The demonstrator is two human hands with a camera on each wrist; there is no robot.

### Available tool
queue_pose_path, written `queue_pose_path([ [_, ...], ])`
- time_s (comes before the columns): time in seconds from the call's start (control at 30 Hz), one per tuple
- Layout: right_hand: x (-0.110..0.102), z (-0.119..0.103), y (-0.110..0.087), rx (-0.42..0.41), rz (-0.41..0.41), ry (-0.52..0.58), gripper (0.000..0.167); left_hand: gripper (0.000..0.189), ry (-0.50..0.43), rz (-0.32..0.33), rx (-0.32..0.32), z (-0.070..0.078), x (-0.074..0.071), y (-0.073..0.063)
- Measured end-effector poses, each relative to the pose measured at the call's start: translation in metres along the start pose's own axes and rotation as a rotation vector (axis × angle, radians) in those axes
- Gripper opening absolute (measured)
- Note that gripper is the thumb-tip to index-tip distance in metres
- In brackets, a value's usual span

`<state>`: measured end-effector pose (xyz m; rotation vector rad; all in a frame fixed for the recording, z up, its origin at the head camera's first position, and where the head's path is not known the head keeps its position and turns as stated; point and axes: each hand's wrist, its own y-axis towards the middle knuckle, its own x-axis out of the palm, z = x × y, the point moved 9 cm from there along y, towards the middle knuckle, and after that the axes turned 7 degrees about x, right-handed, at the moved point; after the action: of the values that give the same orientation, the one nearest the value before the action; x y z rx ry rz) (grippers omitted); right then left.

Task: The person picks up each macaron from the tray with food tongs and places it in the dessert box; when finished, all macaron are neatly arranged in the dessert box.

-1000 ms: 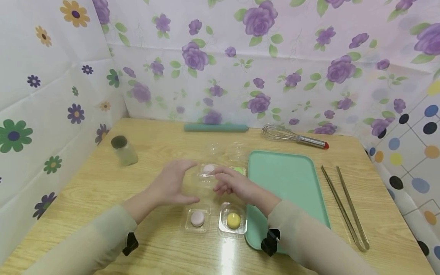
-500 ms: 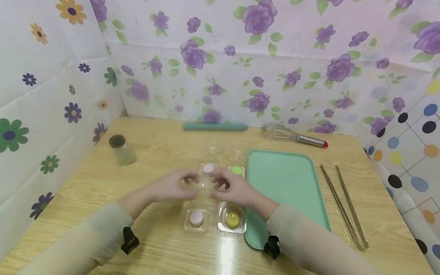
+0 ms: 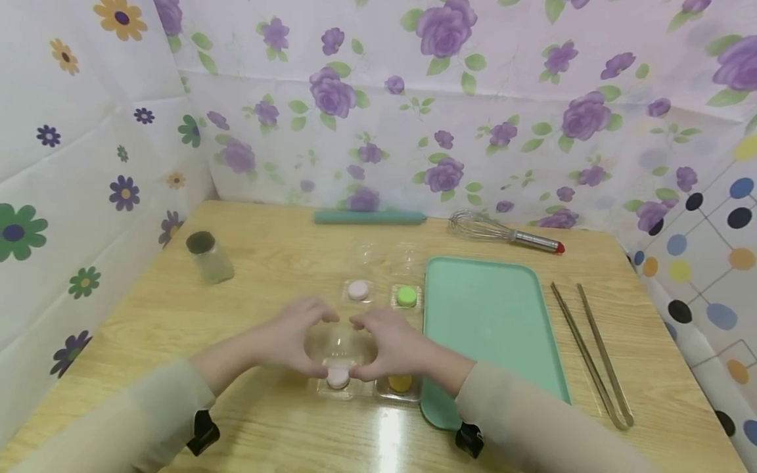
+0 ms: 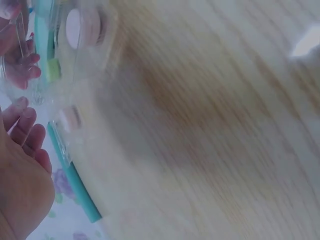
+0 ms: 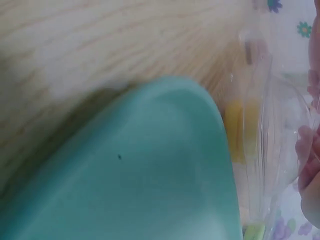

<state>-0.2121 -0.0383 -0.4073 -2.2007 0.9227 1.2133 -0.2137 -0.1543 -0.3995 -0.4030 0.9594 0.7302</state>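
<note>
Between both hands is a clear plastic lid (image 3: pixel 340 344), its dome faintly visible in the head view. My left hand (image 3: pixel 285 339) grips its left side with curled fingers and thumb; my right hand (image 3: pixel 395 344) grips the right side. The lid overlaps the front-left clear box, where a pale pink macaron (image 3: pixel 338 378) sits close to both thumbs. A yellow macaron (image 3: pixel 400 383) in the front-right box is partly covered by the right hand. Behind the hands, a second pink macaron (image 3: pixel 357 290) and a green macaron (image 3: pixel 407 296) sit in open clear boxes.
A mint-green tray (image 3: pixel 491 315) lies right of the boxes, with metal tongs (image 3: pixel 591 355) beyond it. Along the back are a teal rolling pin (image 3: pixel 369 217), a whisk (image 3: pixel 503 233) and two clear lids (image 3: pixel 408 257). A dark-topped jar (image 3: pixel 209 257) stands at left.
Both hands have come closer together and moved towards the person with the lid, from near the back-left box to over the front-left one. The back pink and green macarons are uncovered.
</note>
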Motion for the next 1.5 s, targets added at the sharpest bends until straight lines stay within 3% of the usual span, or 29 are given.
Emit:
queue_pose_path([
  [0.27, 0.010, -0.014, -0.002, -0.008, 0.016, -0.282, 0.083, 0.085, 0.077, -0.079, 0.020, 0.004, 0.013, -0.011],
  [0.67, 0.025, -0.024, -0.005, -0.005, -0.003, -0.453, 0.081, 0.083, 0.209, -0.091, 0.092, 0.006, 0.026, -0.014],
  [0.83, 0.027, -0.024, -0.007, -0.001, -0.014, -0.484, 0.074, 0.084, 0.226, -0.080, 0.092, 0.003, 0.034, -0.011],
  [1.1, 0.025, -0.020, -0.005, 0.002, 0.023, -0.526, 0.077, 0.081, 0.227, -0.040, 0.100, 0.004, 0.032, -0.008],
  [1.5, 0.024, -0.012, -0.001, 0.072, -0.035, -0.390, 0.075, 0.081, 0.214, -0.052, 0.076, 0.002, 0.030, -0.007],
])
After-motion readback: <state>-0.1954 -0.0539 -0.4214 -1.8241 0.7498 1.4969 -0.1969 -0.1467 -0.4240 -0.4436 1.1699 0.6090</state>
